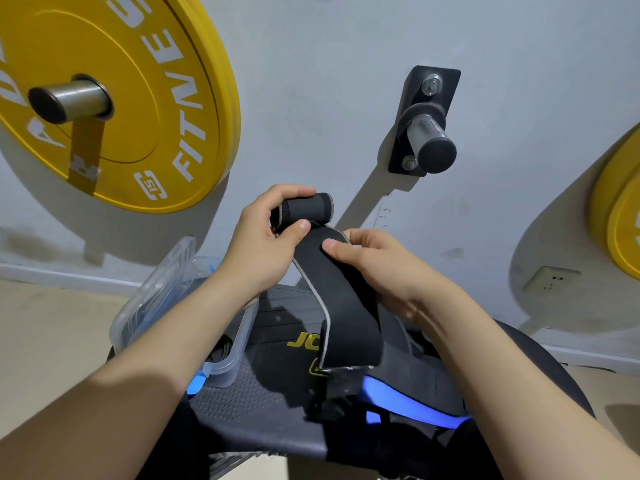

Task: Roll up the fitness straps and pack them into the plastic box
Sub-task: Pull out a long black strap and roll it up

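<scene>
**Fig. Rolling step, head view.**
- Left hand (263, 240) grips rolled end of black strap (341, 306), fingers curled over roll, thumb against it.
- Right hand (381, 268) pinches flat tail just below roll, thumb on top.
- Strap held above padded surface (256, 403), right of clear plastic box (138, 306).
- Technique: keep tail taut and grey-piped edges aligned, for tight cylindrical coil.
- Strap: matte, pliant; free end possibly hook-and-loop patch, too blurred to confirm.
- Box: rigid, translucent.
- Blue strap (408, 407) lies on surface.
</scene>
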Demonstrator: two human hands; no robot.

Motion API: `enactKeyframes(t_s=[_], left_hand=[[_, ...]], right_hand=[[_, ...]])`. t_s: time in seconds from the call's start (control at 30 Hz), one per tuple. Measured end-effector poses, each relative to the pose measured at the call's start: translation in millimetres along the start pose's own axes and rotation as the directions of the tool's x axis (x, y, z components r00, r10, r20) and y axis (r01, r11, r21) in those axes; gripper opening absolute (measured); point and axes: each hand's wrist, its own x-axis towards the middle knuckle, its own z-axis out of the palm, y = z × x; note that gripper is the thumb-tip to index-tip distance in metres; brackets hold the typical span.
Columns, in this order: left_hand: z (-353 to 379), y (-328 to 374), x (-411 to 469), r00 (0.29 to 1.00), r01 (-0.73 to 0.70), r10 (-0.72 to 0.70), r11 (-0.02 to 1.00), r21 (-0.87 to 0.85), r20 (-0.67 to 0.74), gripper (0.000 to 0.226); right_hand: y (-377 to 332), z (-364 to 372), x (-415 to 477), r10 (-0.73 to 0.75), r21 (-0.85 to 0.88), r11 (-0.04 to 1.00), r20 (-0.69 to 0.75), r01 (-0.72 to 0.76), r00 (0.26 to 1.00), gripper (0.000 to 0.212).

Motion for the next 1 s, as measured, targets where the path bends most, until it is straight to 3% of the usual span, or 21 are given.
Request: enactKeyframes(t_s=[0.13,0.27,0.37,0.5,0.63,0.73,0.8,0.9,1.0], left_hand=[[-3.7,-4.1,7.0,0.995,0.100,-0.100,0.995,0.006,-0.032,0.048],[-2.6,-4.2,11.9,0.960,0.277,-0.268,0.946,-0.169,0.077,0.062],[-4.3,-7.9,9.7,0.967,0.215,-0.204,0.975,-0.057,0.151,0.061],[-8.9,-8.8,4.0,0.960,0.062,-0.118,0.974,0.219,0.253,0.048],[-6.1,-6.5,-1.5,0.932,0.073,-0.148,0.971,0.228,0.332,0.030],[-5.3,-5.1,-3.9,0.897,0.223,-0.246,0.969,0.106,0.368,0.028],[-3.8,-4.4,-3.5,0.874,0.303,-0.295,0.952,0.042,0.386,0.030],[-0.4,-1.3,-2.5,0.858,0.378,-0.316,0.922,-0.082,0.406,0.033],[4.7,2.4,-3.3,0.872,0.390,-0.305,0.906,-0.165,0.383,0.032]], right_hand=[[-3.4,-0.5,-3.2,-0.072,0.102,0.992,-0.012,0.072,0.997,0.017],[-9.1,-2.6,-4.7,-0.220,0.254,0.941,-0.037,0.222,0.975,0.028],[-13.6,-6.1,-5.8,-0.318,0.332,0.882,-0.104,0.334,0.942,0.032],[-13.4,-10.7,-3.6,-0.370,0.290,0.853,-0.253,0.434,0.894,0.031],[-11.8,-20.2,1.1,-0.414,0.204,0.821,-0.431,0.533,0.802,0.037],[-9.6,-30.5,6.0,-0.418,0.082,0.854,-0.479,0.513,0.772,0.035],[-9.4,-34.5,10.9,-0.362,0.100,0.887,-0.456,0.451,0.813,0.035],[-10.0,-36.7,16.0,-0.231,0.289,0.893,-0.363,0.345,0.903,0.054],[-5.3,-35.3,18.9,-0.238,0.162,0.938,-0.342,0.307,0.909,0.069]])
